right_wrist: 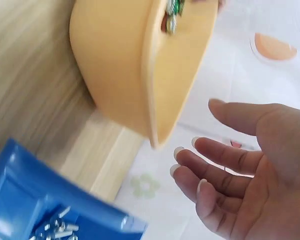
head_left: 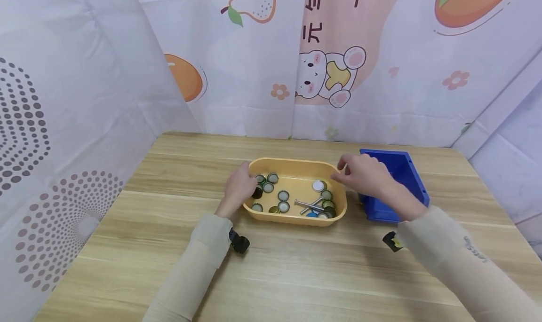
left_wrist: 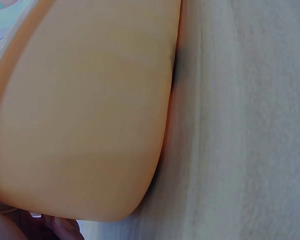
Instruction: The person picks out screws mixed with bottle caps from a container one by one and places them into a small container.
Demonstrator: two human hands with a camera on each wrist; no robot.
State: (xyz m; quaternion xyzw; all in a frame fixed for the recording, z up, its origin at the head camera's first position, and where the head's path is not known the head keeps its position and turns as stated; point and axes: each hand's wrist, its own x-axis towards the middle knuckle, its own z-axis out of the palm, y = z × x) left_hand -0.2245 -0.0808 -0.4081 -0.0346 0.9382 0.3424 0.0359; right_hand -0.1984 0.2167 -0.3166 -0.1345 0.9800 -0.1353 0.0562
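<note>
A yellow plastic tray (head_left: 296, 222) holds loose bottle caps (head_left: 283, 196), crowded at both ends. Two long metal bolts (head_left: 309, 206) lie crossed among the caps on its right side. My left hand (head_left: 239, 186) grips the tray's left end, with fingers at the rim; in the left wrist view the tray's outer wall (left_wrist: 85, 110) hides most of that hand. My right hand (head_left: 367, 175) hovers by the tray's right end. In the right wrist view the right hand (right_wrist: 255, 175) has its fingers spread apart from the thumb, with nothing between them, clear of the tray's rim.
Right of the tray, partly behind my right forearm, stands a blue bin (head_left: 383, 211). Small metal screws (right_wrist: 56, 229) lie in it. The wooden table (head_left: 296, 275) ends at a printed curtain (head_left: 254, 115) behind and at the left.
</note>
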